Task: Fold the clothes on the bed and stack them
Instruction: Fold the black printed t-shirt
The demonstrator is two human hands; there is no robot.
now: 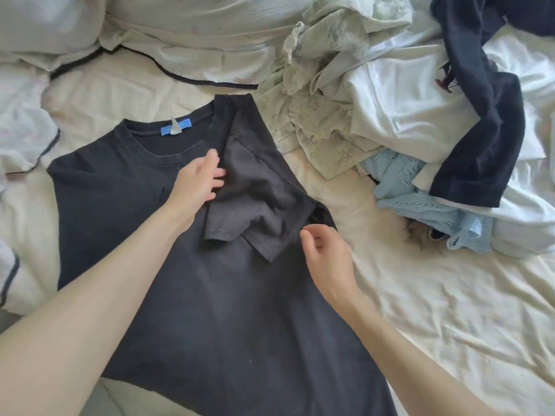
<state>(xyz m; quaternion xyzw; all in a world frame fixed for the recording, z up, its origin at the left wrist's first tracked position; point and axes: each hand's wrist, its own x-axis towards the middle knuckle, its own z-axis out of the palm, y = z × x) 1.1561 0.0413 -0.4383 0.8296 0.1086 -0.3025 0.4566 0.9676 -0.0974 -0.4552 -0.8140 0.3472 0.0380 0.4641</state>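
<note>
- A black cotton T-shirt (186, 295) lies flat on the cream bed (420, 310), at its near edge, one sleeve folded inward.
- Left hand (196, 183), fingers spread, presses the sleeve.
- Right hand (326, 255) hovers loosely curled, empty.
- A heap of unfolded clothes (390, 115) fills the far right corner.

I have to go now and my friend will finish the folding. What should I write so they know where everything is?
Left hand: open, lying flat on the black T-shirt just below its collar.
Right hand: open, fingers loose, at the shirt's right edge, holding nothing.
The shirt is spread on the bed, blue label showing. Its right sleeve is folded inward across the chest, a bit crumpled.
Left to do: finish folding this shirt, then fold the heap of pale, light blue and dark clothes on the right. No stack of folded clothes is in view yet.
</note>
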